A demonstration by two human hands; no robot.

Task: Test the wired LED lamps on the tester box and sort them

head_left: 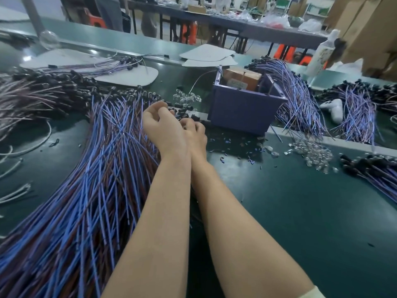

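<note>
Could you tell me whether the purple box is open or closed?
Open: the purple box has no lid, and a brown carton shows inside.

Dark green matte worktable (300, 211) in front; long grey cluttered table (268, 29) behind; orange plastic stools (189, 33) beneath; brown cardboard boxes (369, 29) right; grey metal post (32, 16) left.

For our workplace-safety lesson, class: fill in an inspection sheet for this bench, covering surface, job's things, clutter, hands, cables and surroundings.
Surface: dark green bench top, littered.
Job's things: purple tester box; wired lamps fanned left, another bundle right of box.
Clutter: clear lamp caps, black bits, white cards.
Hands: left hand and right hand close together, fingers curled over black bits; grip unclear.
Cables: white cord looped at left.
Surroundings: tables, orange stools, cartons behind.
</note>
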